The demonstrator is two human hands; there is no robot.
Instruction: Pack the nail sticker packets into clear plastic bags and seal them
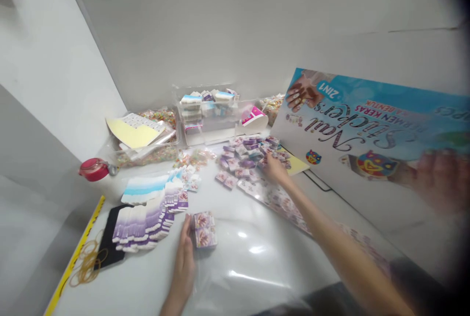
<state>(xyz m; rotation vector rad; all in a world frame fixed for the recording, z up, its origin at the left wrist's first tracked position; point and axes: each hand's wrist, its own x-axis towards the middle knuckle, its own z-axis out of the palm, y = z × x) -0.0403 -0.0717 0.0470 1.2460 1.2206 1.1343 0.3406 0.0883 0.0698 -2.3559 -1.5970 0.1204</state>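
My left hand (186, 259) rests on its edge at the front of the table, fingers stretched out along the left side of small printed packets (205, 237) standing in a neat block. My right hand (274, 168) reaches into a loose heap of similar purple and white packets (242, 159) further back. Its fingers point down among them and are partly hidden and blurred, so what they grip does not show. Beneath the right forearm lies a clear strip with printed pieces (273, 197). To the left fan out rows of purple-edged packets (141, 223) and blue-edged packets (145, 189).
A large "Nail Stickers" board (338, 130) leans on the right. Clear trays (216, 135) with packets stand at the back, near bags of colourful bits (161, 154). Rubber bands (86, 264), a yellow tape edge (69, 272) and a red-lidded container (93, 169) are on the left.
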